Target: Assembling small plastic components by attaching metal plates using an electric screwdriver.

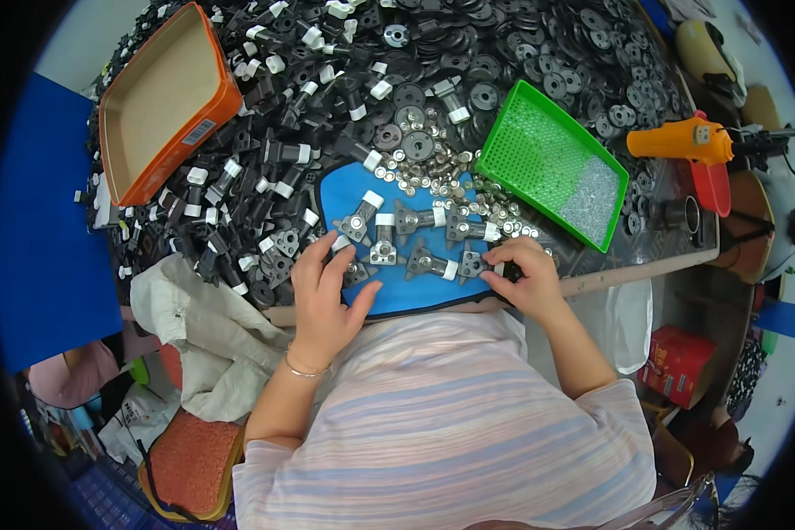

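Note:
On the blue mat (384, 300) lie several black plastic fittings with flat flanged bases and white-capped stems. My right hand (532, 276) pinches the stem end of one black fitting (472, 265) at the mat's right edge, thumb and index finger on either side. My left hand (327, 296) is at the mat's left edge, fingers apart, beside another black fitting (357, 274) that they partly cover. Between the hands sit an upright-pointing fitting (383, 240) and a sideways fitting (430, 262). Small round metal pieces (433, 159) are heaped at the mat's far edge.
A green perforated tray (539, 150) holding small silvery pieces stands at the right. An orange box (141, 168) sits at the far left. Black fittings and black discs (556, 84) pile across the back. An orange tool (680, 141) is at the far right, near a metal cup (682, 215).

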Demonstrator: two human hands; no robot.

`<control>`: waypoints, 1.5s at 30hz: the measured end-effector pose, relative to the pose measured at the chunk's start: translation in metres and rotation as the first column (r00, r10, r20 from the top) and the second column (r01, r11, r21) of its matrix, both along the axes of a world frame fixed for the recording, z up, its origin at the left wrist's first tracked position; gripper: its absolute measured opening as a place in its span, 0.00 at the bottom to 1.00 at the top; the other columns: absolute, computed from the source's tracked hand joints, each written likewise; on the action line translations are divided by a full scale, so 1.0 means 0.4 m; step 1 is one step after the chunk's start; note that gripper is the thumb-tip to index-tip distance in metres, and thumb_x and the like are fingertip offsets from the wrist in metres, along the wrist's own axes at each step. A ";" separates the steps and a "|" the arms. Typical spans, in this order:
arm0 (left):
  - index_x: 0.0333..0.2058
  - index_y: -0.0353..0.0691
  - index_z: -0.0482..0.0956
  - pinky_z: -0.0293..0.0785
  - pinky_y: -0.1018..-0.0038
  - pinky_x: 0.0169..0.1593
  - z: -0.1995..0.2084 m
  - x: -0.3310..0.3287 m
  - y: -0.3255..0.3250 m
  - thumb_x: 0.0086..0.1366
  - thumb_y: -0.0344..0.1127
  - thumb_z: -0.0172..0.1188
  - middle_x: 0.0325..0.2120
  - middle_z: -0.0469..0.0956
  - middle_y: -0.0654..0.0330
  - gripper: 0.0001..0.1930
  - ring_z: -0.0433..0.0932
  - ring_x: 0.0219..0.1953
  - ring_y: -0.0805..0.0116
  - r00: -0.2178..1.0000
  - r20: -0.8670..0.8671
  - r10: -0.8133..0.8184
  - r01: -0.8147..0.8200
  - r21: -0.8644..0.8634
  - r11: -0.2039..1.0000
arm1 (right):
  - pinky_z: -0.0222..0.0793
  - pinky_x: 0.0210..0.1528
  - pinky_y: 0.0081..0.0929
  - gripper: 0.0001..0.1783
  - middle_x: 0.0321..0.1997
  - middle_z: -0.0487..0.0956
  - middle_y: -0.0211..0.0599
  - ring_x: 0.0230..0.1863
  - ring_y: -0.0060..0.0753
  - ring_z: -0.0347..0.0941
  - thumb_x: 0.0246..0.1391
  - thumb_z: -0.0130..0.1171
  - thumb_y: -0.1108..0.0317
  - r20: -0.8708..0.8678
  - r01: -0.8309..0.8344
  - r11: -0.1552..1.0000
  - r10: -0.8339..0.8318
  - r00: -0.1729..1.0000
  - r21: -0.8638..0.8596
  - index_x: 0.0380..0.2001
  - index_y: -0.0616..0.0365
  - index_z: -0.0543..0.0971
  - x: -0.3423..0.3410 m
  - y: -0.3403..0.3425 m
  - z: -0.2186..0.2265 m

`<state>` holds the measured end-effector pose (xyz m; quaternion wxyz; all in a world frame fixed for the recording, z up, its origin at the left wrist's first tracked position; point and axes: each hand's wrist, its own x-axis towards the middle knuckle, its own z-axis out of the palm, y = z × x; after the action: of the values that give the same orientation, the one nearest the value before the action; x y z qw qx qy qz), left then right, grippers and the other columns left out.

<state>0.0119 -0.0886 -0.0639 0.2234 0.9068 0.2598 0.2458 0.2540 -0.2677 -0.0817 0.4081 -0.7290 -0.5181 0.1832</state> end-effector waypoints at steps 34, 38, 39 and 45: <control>0.43 0.39 0.75 0.58 0.61 0.55 -0.020 -0.045 0.009 0.47 0.36 0.69 0.52 0.68 0.51 0.22 0.66 0.53 0.51 0.988 0.127 0.091 -0.082 -0.074 0.994 | 0.67 0.44 0.32 0.05 0.34 0.77 0.37 0.40 0.39 0.73 0.45 0.63 0.73 -0.099 -0.310 0.931 0.296 0.950 -0.191 0.27 0.59 0.79 -0.017 0.204 0.147; 0.41 0.39 0.76 0.58 0.61 0.56 -0.021 -0.040 0.008 0.47 0.35 0.69 0.52 0.68 0.50 0.21 0.66 0.53 0.51 0.987 0.124 0.101 -0.088 -0.107 0.990 | 0.66 0.43 0.32 0.04 0.34 0.76 0.37 0.39 0.40 0.72 0.44 0.63 0.73 -0.072 -0.271 0.918 0.261 0.963 -0.291 0.26 0.60 0.79 0.024 0.113 0.145; 0.41 0.39 0.76 0.58 0.61 0.56 -0.020 -0.035 0.010 0.47 0.35 0.69 0.52 0.68 0.50 0.21 0.66 0.53 0.51 0.988 0.123 0.093 -0.079 -0.109 0.991 | 0.66 0.43 0.32 0.04 0.34 0.76 0.37 0.39 0.40 0.71 0.44 0.63 0.73 -0.048 -0.262 0.911 0.261 0.964 -0.317 0.26 0.60 0.79 0.023 0.096 0.135; 0.42 0.38 0.76 0.59 0.61 0.55 -0.007 -0.008 0.010 0.47 0.34 0.69 0.52 0.68 0.50 0.21 0.66 0.53 0.50 0.988 0.152 0.033 -0.019 -0.088 0.996 | 0.68 0.39 0.32 0.05 0.31 0.74 0.36 0.37 0.40 0.72 0.42 0.66 0.71 0.096 -0.113 0.947 0.149 0.984 -0.302 0.25 0.58 0.81 0.005 0.078 0.115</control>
<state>0.0087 -0.0844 -0.0668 0.2786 0.8713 0.2641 0.3059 0.2561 -0.2364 -0.0358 0.2503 -0.7552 -0.5555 0.2418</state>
